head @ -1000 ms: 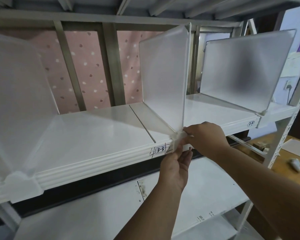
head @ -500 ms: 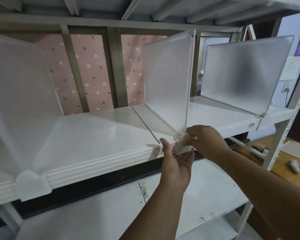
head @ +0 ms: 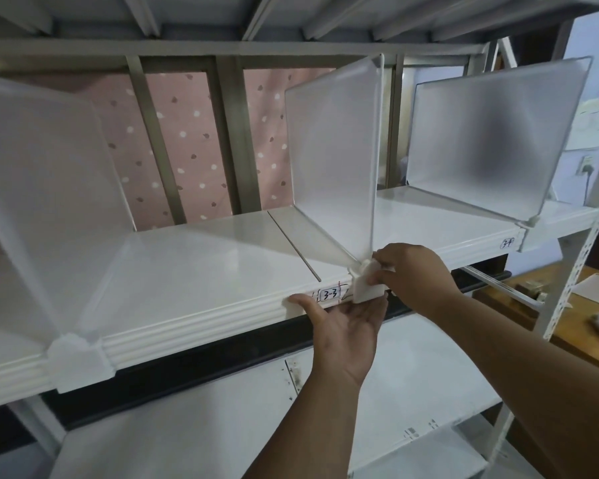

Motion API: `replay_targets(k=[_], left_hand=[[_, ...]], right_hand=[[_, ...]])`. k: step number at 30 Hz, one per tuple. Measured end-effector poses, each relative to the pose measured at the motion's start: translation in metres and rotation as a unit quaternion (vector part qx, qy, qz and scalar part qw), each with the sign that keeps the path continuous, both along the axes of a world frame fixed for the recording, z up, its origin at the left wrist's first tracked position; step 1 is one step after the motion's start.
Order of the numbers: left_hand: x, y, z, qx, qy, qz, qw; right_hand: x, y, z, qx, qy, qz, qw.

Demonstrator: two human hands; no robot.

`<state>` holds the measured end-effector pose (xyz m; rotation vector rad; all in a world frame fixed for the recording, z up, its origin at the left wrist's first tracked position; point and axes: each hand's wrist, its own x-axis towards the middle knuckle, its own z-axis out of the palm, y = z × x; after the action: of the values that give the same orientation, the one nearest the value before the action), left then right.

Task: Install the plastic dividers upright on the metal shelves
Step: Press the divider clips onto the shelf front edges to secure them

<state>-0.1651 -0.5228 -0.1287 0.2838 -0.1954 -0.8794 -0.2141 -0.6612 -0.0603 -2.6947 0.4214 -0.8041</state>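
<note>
On the upper metal shelf point(head: 194, 257) three frosted dividers stand upright; the middle divider point(head: 332, 160) seems nearly seated, right hand point(head: 414, 274) grip pinching its front clip point(head: 367, 288), left hand point(head: 343, 326) spread beneath.

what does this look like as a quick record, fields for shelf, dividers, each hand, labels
shelf: white metal shelf, ribbed front lip
dividers: three frosted plastic panels upright: left divider, middle divider, right divider
clips: white clip at the left divider's foot; middle clip on the lip
left hand: left hand open, palm up, under the lip below the middle clip
right hand: right hand pinching the middle clip at the divider's foot
labels: 3-3 label just left of the middle clip; another label further right
</note>
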Motion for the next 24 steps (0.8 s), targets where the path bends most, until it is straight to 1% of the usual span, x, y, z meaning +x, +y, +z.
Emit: replay_targets(k=[3, 9, 16, 21, 24], left_hand=[[-0.008, -0.002, -0.005, -0.015, 0.054, 0.003, 0.998], [-0.009, -0.006, -0.005, -0.061, 0.085, -0.011, 0.994], [-0.009, -0.011, -0.005, -0.038, 0.129, 0.004, 0.991], [-0.009, -0.014, -0.006, -0.015, 0.121, 0.022, 0.992], [-0.008, -0.015, -0.006, 0.011, 0.129, 0.037, 0.991]], right_hand=[[0.001, -0.002, -0.002, -0.011, -0.002, -0.009, 1.0], [0.005, -0.009, -0.003, -0.051, -0.01, -0.001, 0.999], [0.006, -0.011, -0.006, -0.069, -0.011, -0.001, 0.998], [0.007, -0.016, -0.005, -0.048, -0.021, 0.009, 0.999], [0.008, -0.018, -0.006, -0.047, -0.021, -0.006, 0.999]])
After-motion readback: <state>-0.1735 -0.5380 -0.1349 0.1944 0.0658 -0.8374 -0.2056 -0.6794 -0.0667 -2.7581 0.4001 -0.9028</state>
